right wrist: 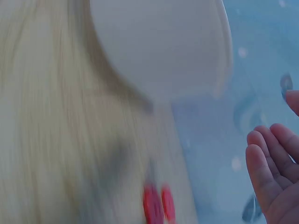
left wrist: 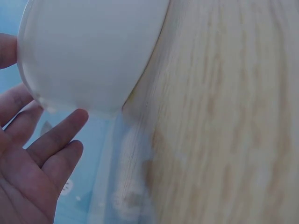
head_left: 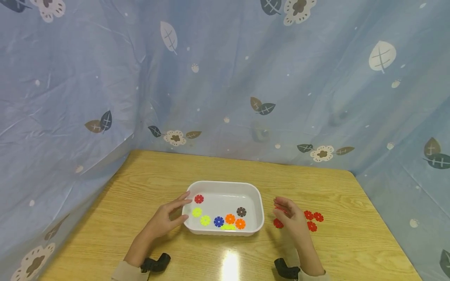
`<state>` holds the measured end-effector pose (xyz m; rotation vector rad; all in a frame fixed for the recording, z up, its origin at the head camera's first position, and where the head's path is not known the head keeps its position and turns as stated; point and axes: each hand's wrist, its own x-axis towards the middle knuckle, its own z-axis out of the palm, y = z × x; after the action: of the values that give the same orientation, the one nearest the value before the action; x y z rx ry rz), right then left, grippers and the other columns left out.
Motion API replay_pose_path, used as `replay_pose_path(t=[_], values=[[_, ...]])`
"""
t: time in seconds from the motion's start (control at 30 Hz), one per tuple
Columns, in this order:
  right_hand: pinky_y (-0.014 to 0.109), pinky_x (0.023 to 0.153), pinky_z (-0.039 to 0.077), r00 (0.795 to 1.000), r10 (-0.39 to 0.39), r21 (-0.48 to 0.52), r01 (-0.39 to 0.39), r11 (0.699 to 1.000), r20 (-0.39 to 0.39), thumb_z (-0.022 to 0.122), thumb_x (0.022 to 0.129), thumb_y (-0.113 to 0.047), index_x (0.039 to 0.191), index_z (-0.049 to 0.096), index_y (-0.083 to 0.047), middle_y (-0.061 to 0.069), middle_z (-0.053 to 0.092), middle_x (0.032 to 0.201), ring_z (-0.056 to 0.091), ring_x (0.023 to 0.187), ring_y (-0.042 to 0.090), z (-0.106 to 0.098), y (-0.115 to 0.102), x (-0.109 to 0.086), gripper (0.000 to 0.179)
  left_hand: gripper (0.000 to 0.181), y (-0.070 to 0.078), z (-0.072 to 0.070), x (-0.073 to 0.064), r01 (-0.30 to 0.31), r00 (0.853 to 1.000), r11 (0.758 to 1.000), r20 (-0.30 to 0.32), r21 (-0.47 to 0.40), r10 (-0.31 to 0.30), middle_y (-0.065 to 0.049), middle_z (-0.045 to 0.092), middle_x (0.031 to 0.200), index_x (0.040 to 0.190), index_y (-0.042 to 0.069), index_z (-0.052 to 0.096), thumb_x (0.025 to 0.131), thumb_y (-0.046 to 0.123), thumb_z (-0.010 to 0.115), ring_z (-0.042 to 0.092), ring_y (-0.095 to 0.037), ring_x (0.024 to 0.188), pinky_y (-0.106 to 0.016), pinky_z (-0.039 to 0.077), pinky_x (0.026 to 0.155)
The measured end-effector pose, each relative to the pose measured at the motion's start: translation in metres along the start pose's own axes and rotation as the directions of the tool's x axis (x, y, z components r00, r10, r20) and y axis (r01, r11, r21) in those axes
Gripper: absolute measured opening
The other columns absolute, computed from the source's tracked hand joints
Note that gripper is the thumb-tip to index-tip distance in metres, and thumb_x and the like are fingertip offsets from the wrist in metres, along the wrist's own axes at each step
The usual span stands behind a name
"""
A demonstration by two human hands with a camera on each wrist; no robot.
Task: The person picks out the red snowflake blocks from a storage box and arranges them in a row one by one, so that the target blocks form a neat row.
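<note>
A white plastic tray (head_left: pixel 221 197) rests on the wooden table, holding small notched plastic discs: a red disc (head_left: pixel 199 199), a blue disc (head_left: pixel 218 221), a dark brown disc (head_left: pixel 241 212), orange discs (head_left: pixel 240 224) and several yellow-green discs (head_left: pixel 205 220). At the tray's left end is my left hand (head_left: pixel 163 220), fingers spread and fingertips right at the rim. My right hand (head_left: pixel 295 224) hovers right of the tray, fingers gently bent, with nothing in its visible palm. Beneath and beside it lie several red discs (head_left: pixel 311 226), some partly hidden behind the hand.
Blue patterned cloth (head_left: pixel 225 97) hangs behind the wooden table (head_left: pixel 158 168) and along both sides. Black wrist camera mounts (head_left: pixel 156 263) sit on both forearms, low over the table's near part.
</note>
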<state>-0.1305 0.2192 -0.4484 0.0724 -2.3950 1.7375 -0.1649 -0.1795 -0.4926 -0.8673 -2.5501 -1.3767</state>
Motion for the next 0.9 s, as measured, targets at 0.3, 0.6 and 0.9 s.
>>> replay_pose_path(t=[0.3,0.6,0.9], values=[[0.018,0.094,0.048,0.993,0.001,0.103,-0.014,0.995,0.122,0.064,0.087,-0.001,0.123,0.057,0.004,0.024,0.059,0.124,0.058,0.115,0.031,0.056,-0.026,0.015,0.037,0.045,0.002,0.001,-0.001,0.007,1.0,1.0,-0.005,0.022,-0.007,-0.008,0.04,0.149,0.129,0.006,0.058,0.088,0.022,0.068,0.038,-0.033,0.135,-0.015,0.026,0.108],[0.039,0.101,0.046,0.955,-0.004,0.12,-0.033,0.992,0.297,0.063,0.088,-0.004,0.126,0.054,0.007,0.025,0.057,0.126,0.056,0.117,0.036,0.109,-0.052,0.033,0.041,0.045,0.003,0.0,-0.001,0.005,1.0,1.0,-0.009,0.026,-0.005,-0.009,0.04,0.149,0.128,0.006,0.058,0.087,0.02,0.068,0.039,-0.033,0.135,-0.017,0.027,0.109],[0.04,0.099,0.048,0.917,0.054,0.099,-0.101,0.99,0.396,0.065,0.086,-0.006,0.13,0.051,0.006,0.025,0.056,0.129,0.056,0.119,0.036,0.157,-0.05,0.053,0.048,0.044,0.001,0.001,-0.001,-0.015,1.0,1.0,-0.007,0.01,0.015,-0.01,0.041,0.149,0.128,0.005,0.058,0.088,0.019,0.067,0.039,-0.034,0.135,-0.013,0.024,0.108]])
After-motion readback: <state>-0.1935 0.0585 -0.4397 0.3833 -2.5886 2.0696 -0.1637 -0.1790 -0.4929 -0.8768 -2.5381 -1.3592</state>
